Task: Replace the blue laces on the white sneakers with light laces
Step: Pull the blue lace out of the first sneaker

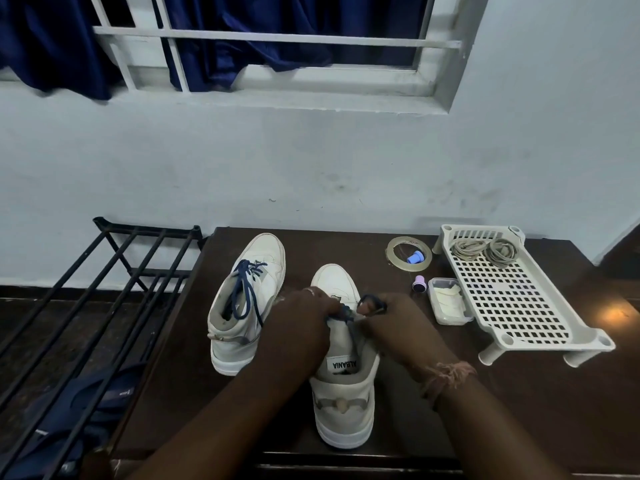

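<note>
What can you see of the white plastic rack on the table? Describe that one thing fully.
The rack is off-white plastic with a grid of square holes, a slatted far wall and short round legs at its corners. It stands upright on the dark table, at the right, tilted in view. Two coiled light laces lie at its far end. Neither hand touches it.

We see two white sneakers standing upright on the dark table, toes toward the wall. The left sneaker (247, 299) keeps its blue lace (244, 289), loose through the upper eyelets. The right sneaker (343, 368) sits nearer us, its blue lace (372, 303) bunched over the tongue. Two coils of light laces (485, 250) lie in the white tray (519, 299).
</note>
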Motion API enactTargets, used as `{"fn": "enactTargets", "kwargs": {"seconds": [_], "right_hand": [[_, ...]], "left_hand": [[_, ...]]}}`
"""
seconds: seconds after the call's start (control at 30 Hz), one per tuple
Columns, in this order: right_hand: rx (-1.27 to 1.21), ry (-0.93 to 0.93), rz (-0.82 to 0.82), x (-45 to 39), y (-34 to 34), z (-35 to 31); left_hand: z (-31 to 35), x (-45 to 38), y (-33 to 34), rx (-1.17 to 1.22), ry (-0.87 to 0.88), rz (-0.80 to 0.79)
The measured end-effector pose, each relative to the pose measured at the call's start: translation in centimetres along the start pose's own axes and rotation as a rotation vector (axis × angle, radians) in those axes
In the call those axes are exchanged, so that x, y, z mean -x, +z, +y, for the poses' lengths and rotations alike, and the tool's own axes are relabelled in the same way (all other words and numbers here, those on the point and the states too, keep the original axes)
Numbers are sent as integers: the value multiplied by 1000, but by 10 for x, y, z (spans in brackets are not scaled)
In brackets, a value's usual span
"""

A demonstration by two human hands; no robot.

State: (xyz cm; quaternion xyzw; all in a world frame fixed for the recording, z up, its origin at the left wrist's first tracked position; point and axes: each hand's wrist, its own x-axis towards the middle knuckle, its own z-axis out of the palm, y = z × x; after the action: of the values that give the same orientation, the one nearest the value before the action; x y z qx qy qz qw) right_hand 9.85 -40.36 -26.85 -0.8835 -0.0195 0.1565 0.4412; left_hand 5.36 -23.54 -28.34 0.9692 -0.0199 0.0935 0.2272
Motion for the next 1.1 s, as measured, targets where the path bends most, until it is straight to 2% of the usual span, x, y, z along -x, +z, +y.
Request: {"fn": "enactTargets", "kwargs": {"seconds": [0.17, 0.23, 0.37, 0.47, 0.5, 0.6, 0.67, 0.9, 1.0, 1.1], "right_hand": [[29, -31, 1, -2, 3, -2], [30, -22, 5, -3, 3, -1], [128, -24, 54, -1, 4, -4], [170, 13, 54, 5, -2, -10], [172, 38, 45, 7, -3, -12], [182, 49, 57, 11, -7, -17], [198, 28, 81, 9, -7, -16], [297, 8, 72, 7, 5, -11], [412, 20, 77, 5, 9, -7], [315, 44, 73, 12, 4, -15]], "left_hand": [[6, -1, 9, -72, 15, 36], [4, -2, 15, -19, -17, 69], [1, 2, 19, 283, -264, 204], [1, 1, 17, 405, -424, 237], [1, 0, 16, 390, -390, 231], [1, -6, 12, 182, -109, 200], [3, -7, 12, 58, -9, 179], [1, -5, 12, -143, 13, 214], [1, -8, 9, -138, -26, 230], [-1, -10, 8, -77, 10, 173]]}}
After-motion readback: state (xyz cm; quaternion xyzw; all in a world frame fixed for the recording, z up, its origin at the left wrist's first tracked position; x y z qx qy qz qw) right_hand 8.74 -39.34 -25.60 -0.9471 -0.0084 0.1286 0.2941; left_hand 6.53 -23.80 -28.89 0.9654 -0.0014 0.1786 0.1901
